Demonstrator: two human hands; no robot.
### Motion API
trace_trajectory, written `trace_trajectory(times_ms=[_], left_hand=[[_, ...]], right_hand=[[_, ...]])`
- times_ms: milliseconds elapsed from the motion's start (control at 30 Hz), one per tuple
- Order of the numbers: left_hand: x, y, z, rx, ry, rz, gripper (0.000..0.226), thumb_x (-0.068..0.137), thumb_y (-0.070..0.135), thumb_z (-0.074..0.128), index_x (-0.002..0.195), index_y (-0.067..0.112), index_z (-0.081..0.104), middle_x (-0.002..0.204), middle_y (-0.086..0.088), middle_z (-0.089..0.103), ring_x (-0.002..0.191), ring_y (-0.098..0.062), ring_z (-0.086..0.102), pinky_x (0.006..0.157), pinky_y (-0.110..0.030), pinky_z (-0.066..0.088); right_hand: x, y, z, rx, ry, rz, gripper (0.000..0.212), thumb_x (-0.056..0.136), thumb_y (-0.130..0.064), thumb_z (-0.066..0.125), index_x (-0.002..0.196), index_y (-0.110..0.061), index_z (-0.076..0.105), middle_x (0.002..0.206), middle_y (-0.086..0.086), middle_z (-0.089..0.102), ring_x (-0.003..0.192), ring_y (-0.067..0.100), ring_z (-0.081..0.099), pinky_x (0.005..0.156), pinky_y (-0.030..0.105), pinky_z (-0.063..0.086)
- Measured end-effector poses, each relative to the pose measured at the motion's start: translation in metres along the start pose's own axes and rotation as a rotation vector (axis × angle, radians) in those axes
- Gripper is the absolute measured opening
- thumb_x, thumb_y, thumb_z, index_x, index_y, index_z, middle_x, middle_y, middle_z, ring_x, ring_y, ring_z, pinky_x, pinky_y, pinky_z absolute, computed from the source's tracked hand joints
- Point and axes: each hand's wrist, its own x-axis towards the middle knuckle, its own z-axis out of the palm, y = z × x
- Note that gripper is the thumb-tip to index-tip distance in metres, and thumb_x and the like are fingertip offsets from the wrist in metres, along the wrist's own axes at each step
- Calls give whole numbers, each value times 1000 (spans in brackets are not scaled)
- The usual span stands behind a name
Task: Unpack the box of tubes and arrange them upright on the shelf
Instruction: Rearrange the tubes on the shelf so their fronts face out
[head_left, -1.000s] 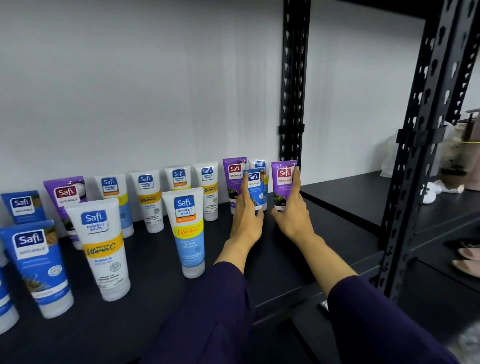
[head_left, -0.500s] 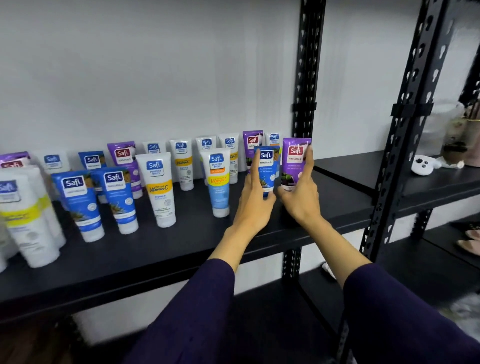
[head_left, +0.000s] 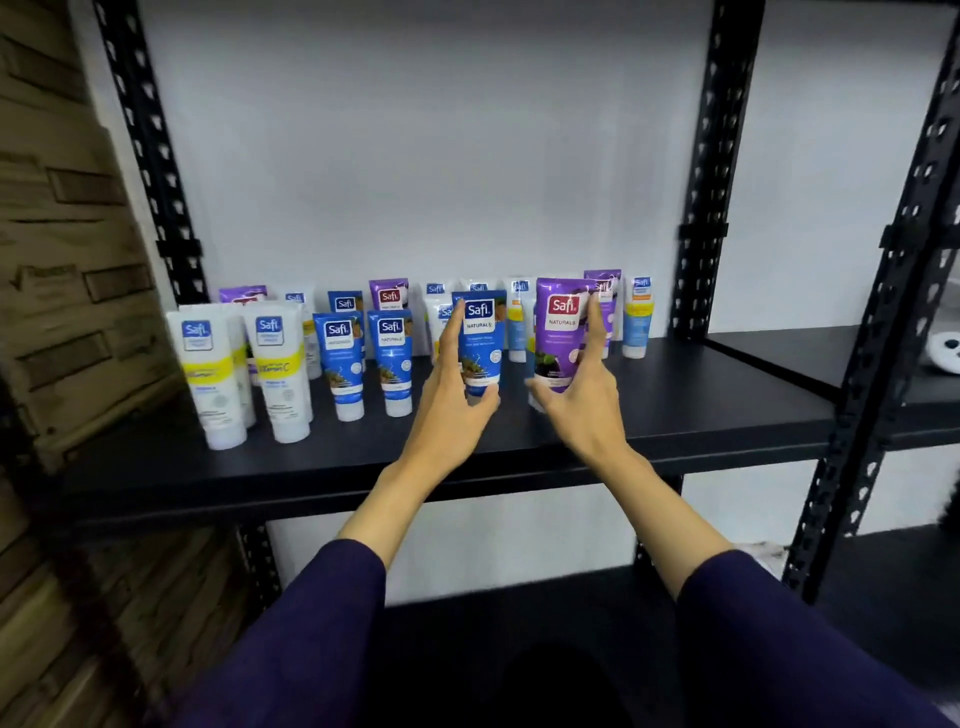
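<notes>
Most tubes already stand upright on the shelf (head_left: 675, 415), and your left hand (head_left: 449, 410) grips a blue tube (head_left: 480, 338) while your right hand (head_left: 584, 410) grips a purple tube (head_left: 561, 332), both yet to be released.

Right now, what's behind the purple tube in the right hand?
Behind the purple tube held by the right hand: another purple tube, only its top visible, rest covered. A white-and-blue tube stands just right, against the wall.

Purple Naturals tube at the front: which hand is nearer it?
Right. The right hand holds the purple tube; the left hand is beside it, gripping the blue tube.
</notes>
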Motion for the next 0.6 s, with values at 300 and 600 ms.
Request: trace_trajectory(times_ms=[300,600], left_hand=[[-12,-29,-74,77,101,-90,99,86,-3,61,148,47,2,146,8,38,118,4,51,83,-8,48],[-20,-50,-91,171,63,-167,101,83,6,66,146,47,-2,150,3,32,127,-9,47,100,-44,49]], right_hand=[[-19,-38,78,84,-123,-43,113,77,-21,76,138,-60,-12,139,1,49,118,18,56,95,45,51],[-17,-37,106,139,-180,-28,104,79,-28,75,144,-47,-4,147,-3,38,128,14,47,98,43,50]])
